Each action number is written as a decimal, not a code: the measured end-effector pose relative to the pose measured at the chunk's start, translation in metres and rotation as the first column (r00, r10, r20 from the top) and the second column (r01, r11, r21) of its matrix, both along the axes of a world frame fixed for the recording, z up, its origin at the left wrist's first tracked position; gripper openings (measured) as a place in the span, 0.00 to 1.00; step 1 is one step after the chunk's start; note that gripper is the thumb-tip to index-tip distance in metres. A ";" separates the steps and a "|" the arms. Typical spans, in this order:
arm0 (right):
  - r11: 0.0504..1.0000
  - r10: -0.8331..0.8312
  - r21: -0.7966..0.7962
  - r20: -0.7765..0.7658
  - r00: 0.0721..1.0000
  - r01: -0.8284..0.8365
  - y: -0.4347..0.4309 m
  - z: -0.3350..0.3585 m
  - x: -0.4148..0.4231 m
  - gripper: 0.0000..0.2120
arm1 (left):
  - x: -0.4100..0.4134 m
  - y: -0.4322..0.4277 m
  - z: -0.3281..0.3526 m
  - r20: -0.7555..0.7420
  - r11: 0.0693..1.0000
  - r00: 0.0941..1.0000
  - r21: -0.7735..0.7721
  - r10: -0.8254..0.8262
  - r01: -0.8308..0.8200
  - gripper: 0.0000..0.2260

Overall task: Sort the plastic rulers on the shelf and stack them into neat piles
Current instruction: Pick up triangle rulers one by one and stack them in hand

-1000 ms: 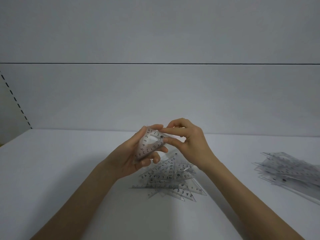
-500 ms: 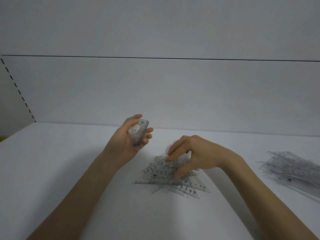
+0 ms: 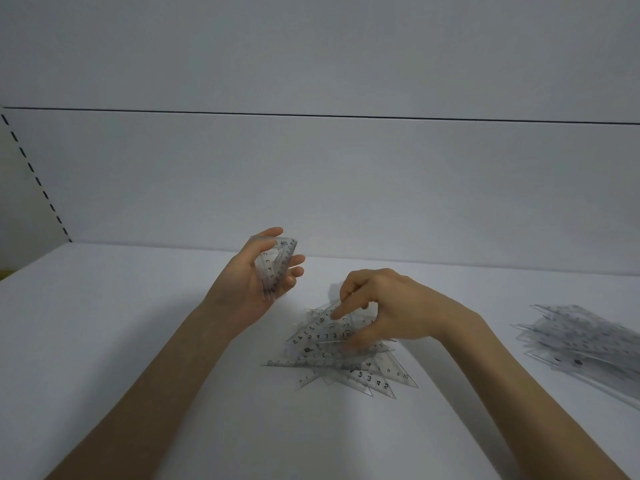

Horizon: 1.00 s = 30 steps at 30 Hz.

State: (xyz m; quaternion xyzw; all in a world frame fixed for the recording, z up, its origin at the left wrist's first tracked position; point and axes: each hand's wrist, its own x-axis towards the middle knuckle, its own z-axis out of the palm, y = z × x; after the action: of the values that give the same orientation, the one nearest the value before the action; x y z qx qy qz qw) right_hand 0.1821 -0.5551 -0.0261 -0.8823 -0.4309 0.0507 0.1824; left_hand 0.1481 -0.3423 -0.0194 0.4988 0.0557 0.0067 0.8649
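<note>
Sorting looked to be midway: a loose heap of clear plastic rulers (image 3: 346, 362), mostly triangles fanned across a straight one, lay on the white shelf (image 3: 138, 341), and a second, rougher pile (image 3: 588, 341) sat well to the right of that heap. The left hand (image 3: 256, 282) was raised above and to the left of the heap, palm turned inward, its thumb and curled fingers gripping a small bundle of triangles (image 3: 277, 268) held on edge, clear of the shelf. The right hand (image 3: 391, 310) hung over the heap's right half with its fingers bent downward; the index fingertip (image 3: 337, 315) touched the topmost triangle, and the thumb sat low at that ruler's near edge. That spot was blurred, so whether the ruler was already pinched or only touched could not be told. The step in hand seemed to be picking the next matching triangle out of the heap to add to the bundle. The next move would likely call for sliding or tipping one thin, slippery sheet free of its neighbours without dragging them, then squaring its edges against the held bundle.
</note>
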 end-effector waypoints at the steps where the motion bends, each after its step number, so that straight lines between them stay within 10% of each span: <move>1: 1.000 0.008 -0.013 -0.019 1.000 -0.008 0.000 0.000 -0.001 0.18 | 0.000 0.000 0.000 0.002 1.000 1.000 0.001 -0.001 0.001 0.08; 16: 0.907 -0.135 0.422 0.276 0.952 0.006 -0.011 0.008 -0.004 0.12 | -0.004 0.002 0.003 -0.009 0.995 0.995 -0.024 -0.102 0.102 0.18; 26: 0.639 0.012 0.743 -0.271 0.963 0.201 -0.017 0.017 -0.004 0.12 | -0.008 -0.002 0.003 -0.019 0.966 0.967 0.048 -0.253 0.254 0.20; 30: 0.654 -0.008 0.733 -0.240 0.971 0.186 -0.011 0.018 -0.007 0.06 | -0.013 -0.008 0.003 -0.032 0.925 0.930 0.094 -0.367 0.368 0.21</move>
State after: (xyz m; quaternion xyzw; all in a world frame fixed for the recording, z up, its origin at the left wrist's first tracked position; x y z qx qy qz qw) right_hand 0.1754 -0.5660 -0.0080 -0.7393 -0.3427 -0.0463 0.5777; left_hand 0.1347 -0.3506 -0.0160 0.5425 -0.0333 -0.1561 0.8248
